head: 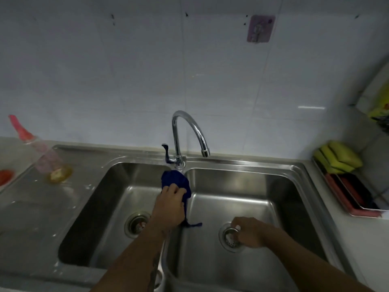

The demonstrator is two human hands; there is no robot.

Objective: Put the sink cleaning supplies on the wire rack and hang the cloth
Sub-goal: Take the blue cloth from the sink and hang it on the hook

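We cannot read any words or labels here; the picture is too dim and blurry.

Far left, on the grey counter (25,207), we see a small red thing (6,177) cut off at the edge. Next to it stands a clear soap bottle (49,160) with a pink top and a little yellow liquid at the bottom. It leans to the left.

Then comes the shiny metal sink (126,171) with two bowls. Each bowl has a round drain. Our left hand (170,204) is over the wall between the bowls. Its fingers are curled tight around a dark blue cloth (175,182), which looks soft and bunched up. One thin end hangs down below the hand. Behind it rises a curved, shiny tap (189,127).

Our right hand (250,231) is down in the right bowl, fingers bent on the drain strainer (230,237); we cannot tell if it grips it.

On the wall above sticks a purple square hook (260,28).

Far right, yellow sponges (336,158) sit on a wire rack (349,199) in a pink tray.
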